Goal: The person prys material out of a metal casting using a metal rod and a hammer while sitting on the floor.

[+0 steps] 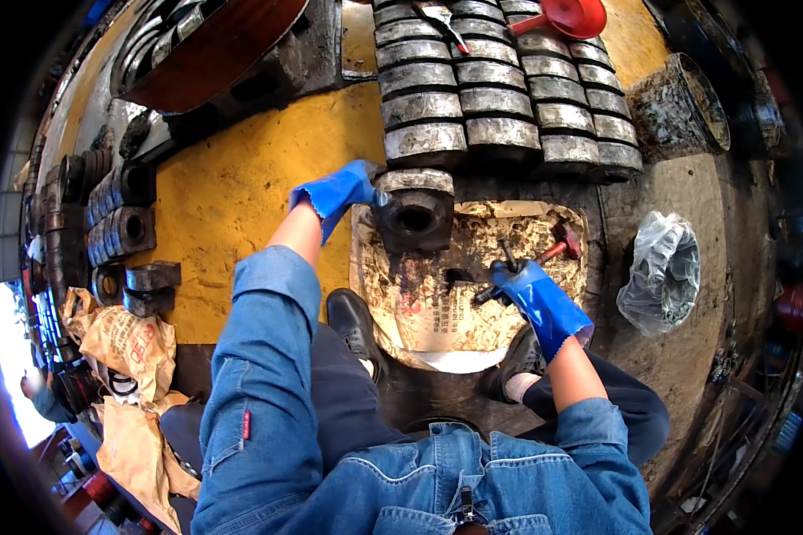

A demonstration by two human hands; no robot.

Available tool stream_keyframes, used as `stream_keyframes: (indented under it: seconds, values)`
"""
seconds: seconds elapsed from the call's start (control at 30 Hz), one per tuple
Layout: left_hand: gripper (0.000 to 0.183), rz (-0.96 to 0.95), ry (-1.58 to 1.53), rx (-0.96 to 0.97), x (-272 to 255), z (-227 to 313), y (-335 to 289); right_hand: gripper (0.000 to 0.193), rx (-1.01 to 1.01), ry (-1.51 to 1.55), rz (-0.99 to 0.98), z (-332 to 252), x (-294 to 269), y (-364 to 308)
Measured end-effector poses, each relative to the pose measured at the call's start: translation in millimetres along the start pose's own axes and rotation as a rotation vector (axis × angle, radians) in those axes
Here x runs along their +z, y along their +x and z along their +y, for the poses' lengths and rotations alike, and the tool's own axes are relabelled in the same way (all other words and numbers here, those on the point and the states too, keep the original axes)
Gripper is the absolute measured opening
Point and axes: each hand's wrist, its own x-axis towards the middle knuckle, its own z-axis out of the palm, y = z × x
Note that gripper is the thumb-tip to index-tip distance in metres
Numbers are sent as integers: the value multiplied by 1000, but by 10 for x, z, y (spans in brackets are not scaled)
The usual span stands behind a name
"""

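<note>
Locate the block point(415, 218) just above centre of frame: black, with a round bore facing the viewer and a bright, worn cap, set at the upper left of a stained card point(419, 325). Note the left grip point(343, 196), gloved in blue, touching the block at its upper left edge; cannot tell whether clamped or merely resting there. Note the right grip point(537, 299), also in blue, right of centre, closed around a dark rod point(508, 253), apart from the block.

Step in hand, as judged: steadying the block on the left while readying the rod on the right. For the next move, by the same judgement: hold the block firm, align the rod, and avoid tipping.

Observe a red hammer point(569, 242) on the card, near the right grip; contact unclear.

Beyond the card, see floor point(241, 205), yellow and dark-stained at left, greyish at right. At upper centre, see rows of similar blocks point(504, 132), with a brush point(443, 20) and red scoop point(575, 16) on top. At right, find a tilted drum point(656, 116) and a clear bag point(660, 267); at lower left, brown sacks point(134, 348).
</note>
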Motion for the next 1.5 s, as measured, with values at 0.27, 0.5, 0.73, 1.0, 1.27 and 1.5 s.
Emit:
stream_keyframes:
  seconds: [0.27,0.5,0.73,1.0,1.27,1.5]
  values:
    - [70,-64,536,-296,80,511,-301,50,-118,745,394,-165,-569,195]
    - [67,63,704,-254,382,617,-775,35,-19,921,165,-437,-400,639]
    - [78,283,676,-88,786,647,-1043,16,247,892,217,-269,-281,1888]
    - [83,280,690,-78,876,490,-1057,11,201,1002,-40,-295,83,1994]
    - [73,389,612,19,918,494,-1124,23,55,1074,-214,-241,103,1451]
    - [87,129,827,-191,963,456,-1029,20,161,1054,-494,-545,-154,1152]
